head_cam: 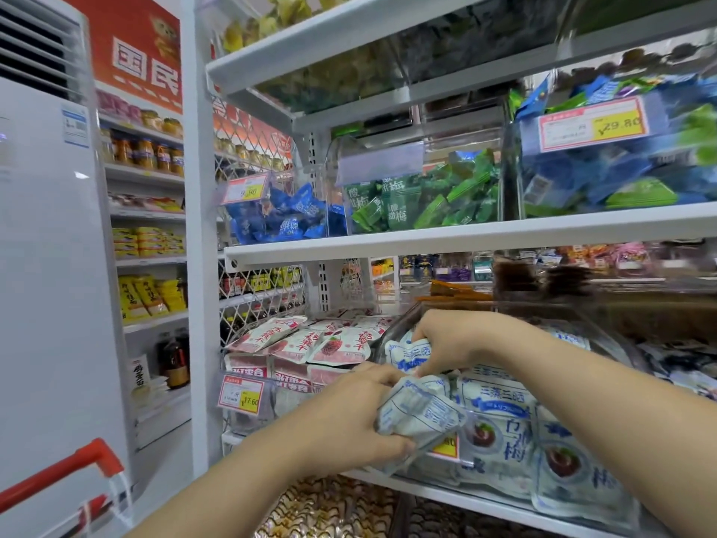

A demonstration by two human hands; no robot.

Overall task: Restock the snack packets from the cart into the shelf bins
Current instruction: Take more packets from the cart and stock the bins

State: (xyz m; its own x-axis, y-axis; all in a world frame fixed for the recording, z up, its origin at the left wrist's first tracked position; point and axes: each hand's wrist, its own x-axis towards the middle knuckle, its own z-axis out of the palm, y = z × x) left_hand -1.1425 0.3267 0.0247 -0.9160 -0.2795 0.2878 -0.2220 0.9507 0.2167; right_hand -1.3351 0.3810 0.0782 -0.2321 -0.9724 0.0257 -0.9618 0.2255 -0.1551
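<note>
My left hand point(361, 417) grips a small bunch of white-and-blue snack packets point(419, 415) at the front edge of a clear shelf bin point(605, 328). The bin is full of the same white-and-blue packets point(500, 398) with a dark plum picture. My right hand point(446, 339) reaches over the bin's rim and pinches one packet point(405, 353) at the top of the pile. Just left of it sits a bin of pink-and-white packets point(310, 339). Only the cart's red handle point(77, 464) shows, at the lower left.
The white shelf above point(426, 236) carries clear bins of blue, green and mixed packets with price tags. A tall white air conditioner point(42, 266) stands at the left. Behind it are shelves of jars and yellow packs. A lower shelf holds golden wrapped sweets point(329, 506).
</note>
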